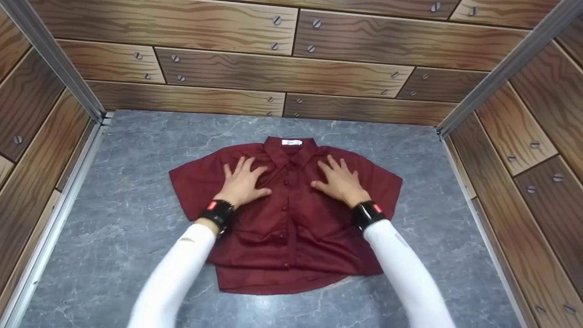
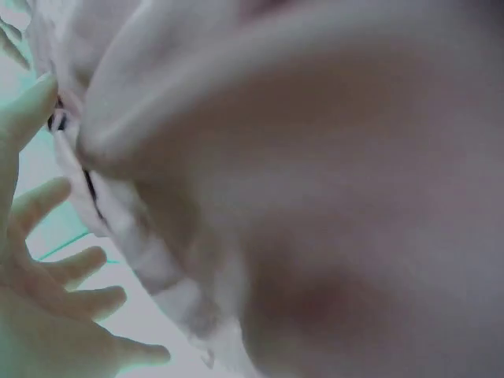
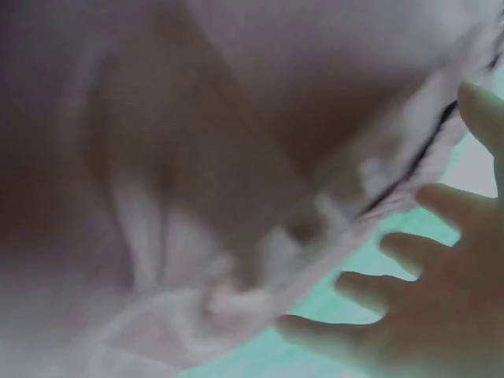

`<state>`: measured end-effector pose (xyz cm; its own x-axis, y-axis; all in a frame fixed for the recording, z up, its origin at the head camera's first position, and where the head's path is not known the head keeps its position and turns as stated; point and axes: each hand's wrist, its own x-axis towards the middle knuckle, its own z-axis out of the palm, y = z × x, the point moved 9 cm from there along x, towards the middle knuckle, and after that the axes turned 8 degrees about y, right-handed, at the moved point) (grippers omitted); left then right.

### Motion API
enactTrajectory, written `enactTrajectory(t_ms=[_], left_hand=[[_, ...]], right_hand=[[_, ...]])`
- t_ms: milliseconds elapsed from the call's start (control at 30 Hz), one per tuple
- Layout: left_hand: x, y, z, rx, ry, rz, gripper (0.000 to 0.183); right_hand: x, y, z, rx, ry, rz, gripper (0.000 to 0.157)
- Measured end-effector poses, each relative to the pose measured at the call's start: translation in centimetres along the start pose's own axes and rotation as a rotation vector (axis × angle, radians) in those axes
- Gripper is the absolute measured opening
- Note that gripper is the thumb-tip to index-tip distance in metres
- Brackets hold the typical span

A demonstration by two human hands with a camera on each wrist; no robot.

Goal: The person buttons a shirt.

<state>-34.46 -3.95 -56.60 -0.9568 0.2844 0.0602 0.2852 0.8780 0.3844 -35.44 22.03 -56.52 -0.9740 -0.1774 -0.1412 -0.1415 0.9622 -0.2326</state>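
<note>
A dark red short-sleeved button-up shirt lies front side up, its collar toward the back wall and a white label inside the neck. My left hand rests with spread fingers on the chest left of the button line. On the other side of the buttons, my right hand lies spread on the cloth in the same way. Creases run across the lower front, and the back hem shows below the front hem. Both wrist views are washed out, with the left hand and right hand spread beside blurred cloth.
The shirt lies on a grey marbled surface. Wood-plank-patterned panels enclose it at the back and both sides, with metal rails at the corners. Each wrist wears a black band.
</note>
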Motion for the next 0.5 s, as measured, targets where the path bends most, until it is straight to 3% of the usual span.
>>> enactTrajectory(t_ms=[100, 267, 367, 500], left_hand=[[-2.0, -1.6, -0.4, -0.007, -0.049, -0.056, 0.091], [-4.6, -4.4, 0.4, 0.041, -0.235, -0.168, 0.116], [-5.0, -5.0, 0.9, 0.057, -0.286, -0.181, 0.12], [-4.6, -5.2, 1.2, 0.067, -0.279, -0.187, 0.122]], right_hand=[[-1.9, -0.1, 0.4, -0.016, -0.043, 0.004, 0.087], [-3.5, 1.5, 1.7, -0.017, -0.145, 0.057, 0.106], [-3.3, 2.1, 2.1, 0.002, -0.166, 0.056, 0.109], [-2.5, 2.3, 2.0, 0.028, -0.171, 0.054, 0.109]])
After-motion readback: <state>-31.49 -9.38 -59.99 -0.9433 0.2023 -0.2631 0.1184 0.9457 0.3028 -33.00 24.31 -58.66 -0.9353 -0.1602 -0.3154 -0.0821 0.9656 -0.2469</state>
